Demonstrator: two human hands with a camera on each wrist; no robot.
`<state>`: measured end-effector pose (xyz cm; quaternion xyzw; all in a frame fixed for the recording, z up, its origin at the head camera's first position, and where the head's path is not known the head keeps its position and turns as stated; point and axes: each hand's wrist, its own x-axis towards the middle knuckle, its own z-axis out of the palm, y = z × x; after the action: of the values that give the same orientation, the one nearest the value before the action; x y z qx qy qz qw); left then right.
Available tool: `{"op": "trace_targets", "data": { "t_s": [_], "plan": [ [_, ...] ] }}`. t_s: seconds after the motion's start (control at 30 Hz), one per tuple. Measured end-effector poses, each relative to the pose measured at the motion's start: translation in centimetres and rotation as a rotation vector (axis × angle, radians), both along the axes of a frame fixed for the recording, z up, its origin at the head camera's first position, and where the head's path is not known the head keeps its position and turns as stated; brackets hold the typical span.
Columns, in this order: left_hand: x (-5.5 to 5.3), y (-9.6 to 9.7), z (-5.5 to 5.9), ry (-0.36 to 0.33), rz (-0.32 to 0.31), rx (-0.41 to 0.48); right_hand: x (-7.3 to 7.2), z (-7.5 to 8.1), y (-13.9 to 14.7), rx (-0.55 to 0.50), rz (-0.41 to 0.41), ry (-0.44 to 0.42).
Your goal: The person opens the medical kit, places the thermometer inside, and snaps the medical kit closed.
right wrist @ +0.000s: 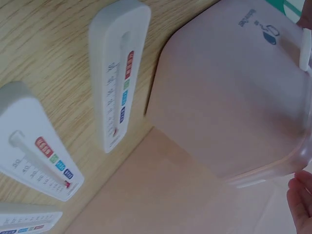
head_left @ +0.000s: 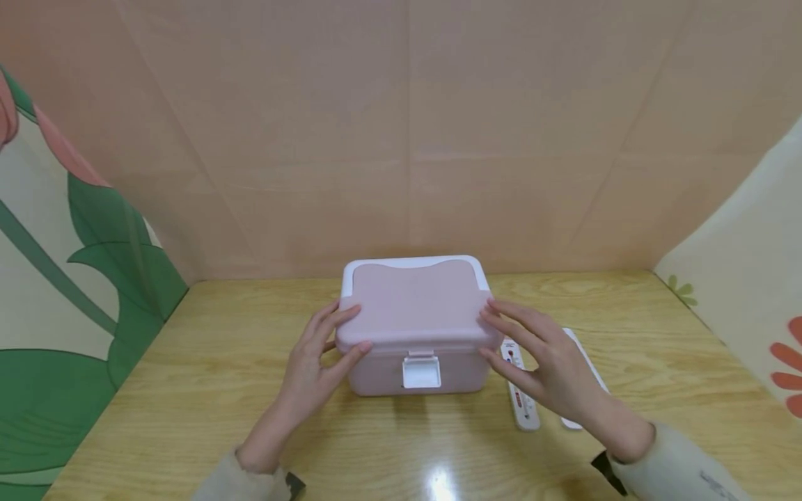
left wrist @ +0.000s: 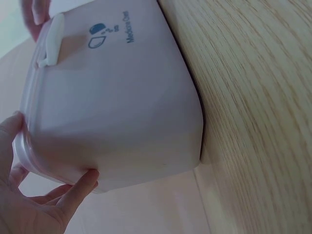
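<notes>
A pink medicine box [head_left: 416, 306] with a white-edged lid stands on the table; "Medicine Chest" is printed on its front. Its white latch [head_left: 422, 372] sticks out from the front, below the lid edge. My left hand [head_left: 307, 379] touches the box's left front corner, thumb at the lid's front edge, other fingers on the lid and side wall. At the right front corner, my right hand [head_left: 554, 365] rests its fingertips on the lid edge, thumb near the front. Fingers on both hands are spread and fairly straight. The inside of the box is hidden.
Right of the box lies a white thermometer [right wrist: 119, 73] with a coloured scale. A second thermometer [right wrist: 36, 141] lies beside it, and a third thermometer [right wrist: 29, 217] is partly cut off. A beige backdrop [head_left: 407, 139] rises behind the wooden table [head_left: 207, 376]; patterned panels flank it.
</notes>
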<state>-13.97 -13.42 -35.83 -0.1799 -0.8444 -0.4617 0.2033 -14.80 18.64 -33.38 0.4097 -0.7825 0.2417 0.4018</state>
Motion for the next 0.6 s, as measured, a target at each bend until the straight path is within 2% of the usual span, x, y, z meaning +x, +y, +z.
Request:
{"op": "trace_targets", "data": {
  "t_s": [0.27, 0.37, 0.6],
  "plan": [
    [0.0, 0.0, -0.1, -0.011, 0.005, -0.005, -0.4, -0.8, 0.7, -0.004, -0.032, -0.027],
    [0.1, 0.0, -0.1, -0.019, 0.005, -0.004, -0.3, -1.0, 0.9, -0.004, -0.058, -0.074],
    [0.0, 0.0, -0.1, -0.014, 0.002, 0.001, -0.2, -1.5, 1.4, 0.017, -0.192, -0.216]
  ]
}}
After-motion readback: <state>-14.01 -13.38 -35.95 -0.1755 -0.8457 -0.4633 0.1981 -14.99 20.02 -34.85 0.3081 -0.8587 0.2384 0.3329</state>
